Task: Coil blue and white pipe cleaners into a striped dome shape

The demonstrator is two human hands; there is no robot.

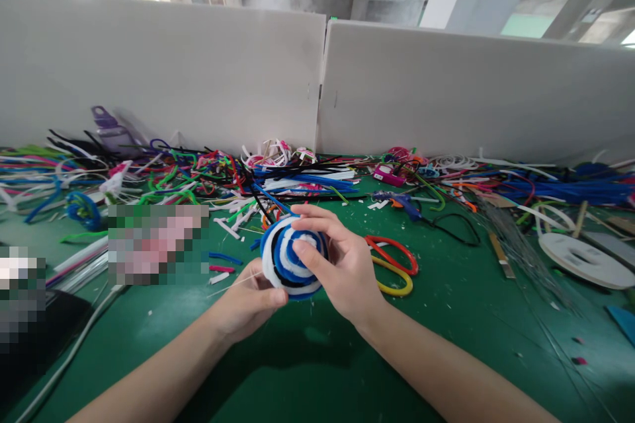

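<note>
A round spiral of blue, white and black pipe cleaners (pixel 284 258) is held up above the green table. My left hand (pixel 251 304) grips its lower left edge, thumb in front and the other fingers hidden behind. From the right, my right hand (pixel 347 261) holds it too, with the thumb pressed on the face near the white centre and fingers over the top edge. A thin pale strand (pixel 233 284) sticks out by my left hand. Just right of my right hand lie scissors with red and yellow handles (pixel 404 254), partly hidden.
Heaps of coloured pipe cleaners (pixel 307 178) line the white partition (pixel 198 73). A glue gun (pixel 404 203) with a black cord lies behind the scissors. A white reel (pixel 585 258) is at right, a purple bottle (pixel 112 132) at back left. A pale cable (pixel 74 350) crosses the left.
</note>
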